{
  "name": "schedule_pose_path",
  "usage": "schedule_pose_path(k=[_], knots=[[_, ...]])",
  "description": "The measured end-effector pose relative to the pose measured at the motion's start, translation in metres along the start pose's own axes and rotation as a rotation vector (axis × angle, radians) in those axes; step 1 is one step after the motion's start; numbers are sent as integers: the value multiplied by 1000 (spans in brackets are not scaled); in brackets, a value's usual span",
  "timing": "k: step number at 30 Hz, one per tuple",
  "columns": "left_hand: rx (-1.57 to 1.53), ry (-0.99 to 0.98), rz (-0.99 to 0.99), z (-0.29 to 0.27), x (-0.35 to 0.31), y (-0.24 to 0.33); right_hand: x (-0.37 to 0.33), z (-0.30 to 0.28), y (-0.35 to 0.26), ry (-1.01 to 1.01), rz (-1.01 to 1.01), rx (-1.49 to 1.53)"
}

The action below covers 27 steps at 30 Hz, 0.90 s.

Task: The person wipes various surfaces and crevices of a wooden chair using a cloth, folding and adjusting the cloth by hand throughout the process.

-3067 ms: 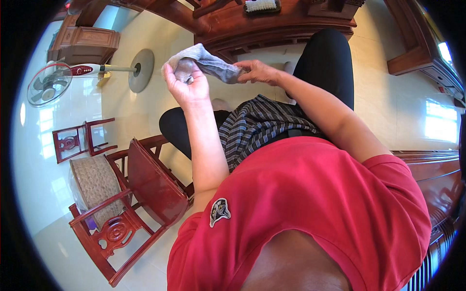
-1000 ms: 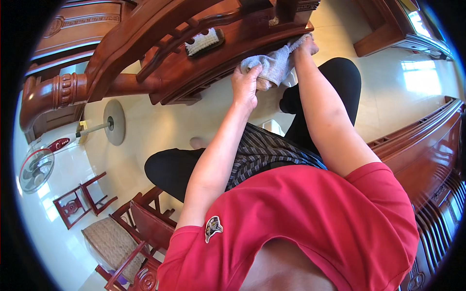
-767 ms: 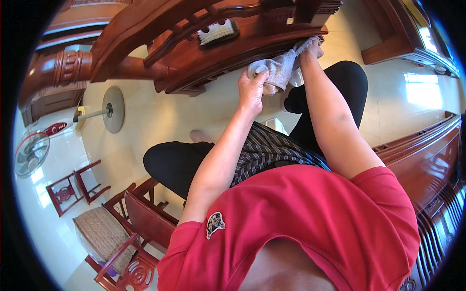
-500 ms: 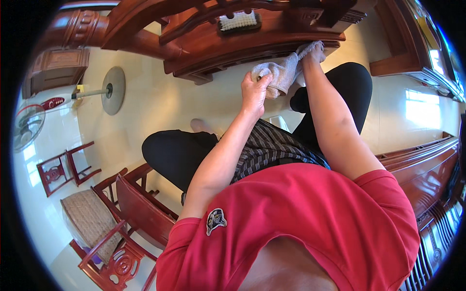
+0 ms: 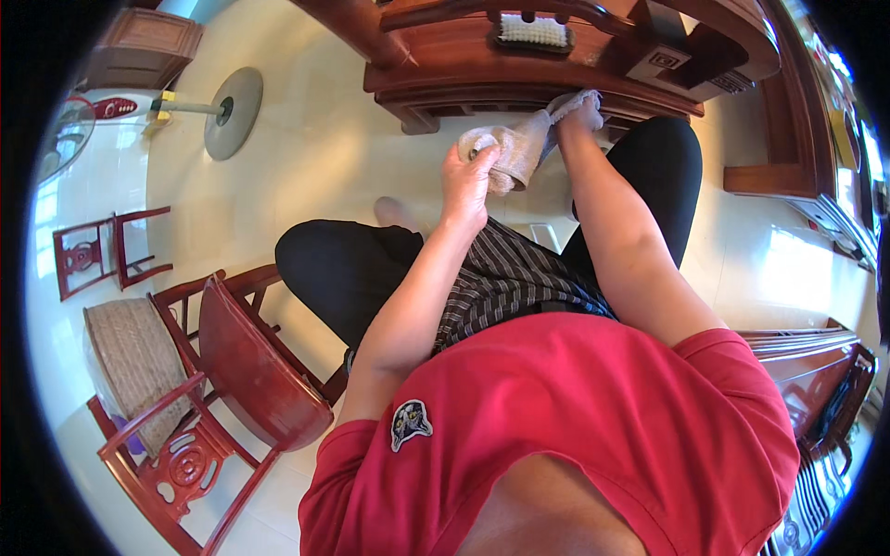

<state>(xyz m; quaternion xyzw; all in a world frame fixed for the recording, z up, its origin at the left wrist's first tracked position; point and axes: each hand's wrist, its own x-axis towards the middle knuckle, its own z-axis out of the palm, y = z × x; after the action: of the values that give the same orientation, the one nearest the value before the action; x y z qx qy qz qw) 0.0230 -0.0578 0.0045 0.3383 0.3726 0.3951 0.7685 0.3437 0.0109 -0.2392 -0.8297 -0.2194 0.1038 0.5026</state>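
Note:
A pale, damp-looking cloth [image 5: 521, 153] stretches between my two hands. My left hand [image 5: 466, 185] is closed around its bunched end, thumb on top. The other end wraps the fingers of my right hand [image 5: 580, 119], which grips it against the lower front rail of a carved reddish-brown wooden bench [image 5: 454, 85]; the cloth partly hides those fingers. On the bench seat, behind the armrest bars, rests a scrub brush [image 5: 534, 33] with white bristles facing up and a dark body.
To the left, a standing fan's round base [image 5: 234, 113] is on the tiled floor. Wooden chairs [image 5: 190, 463] and a woven box-like seat [image 5: 137, 361] are at lower left. A wooden cabinet [image 5: 779, 179] stands at right, with more wooden furniture [image 5: 816, 371] behind me at lower right.
The view has shifted, so the bench and brush sit further right and the fan base higher. Both hands keep hold of the cloth, which stays near the bench's lower rail.

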Motion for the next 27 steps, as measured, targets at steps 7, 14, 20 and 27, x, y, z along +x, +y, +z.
schedule_pose_path(k=[7,14,20,27], knots=[[114,244,113,-91,-24,40,-159,59,-128,-108,713,1420],[233,294,184,-130,-20,95,-195,90,-165,54,812,1033],[242,408,267,-161,-23,128,-241,109,-223,39,847,744],[139,583,330,-194,-20,147,-273,143,-252,-57,903,831]])
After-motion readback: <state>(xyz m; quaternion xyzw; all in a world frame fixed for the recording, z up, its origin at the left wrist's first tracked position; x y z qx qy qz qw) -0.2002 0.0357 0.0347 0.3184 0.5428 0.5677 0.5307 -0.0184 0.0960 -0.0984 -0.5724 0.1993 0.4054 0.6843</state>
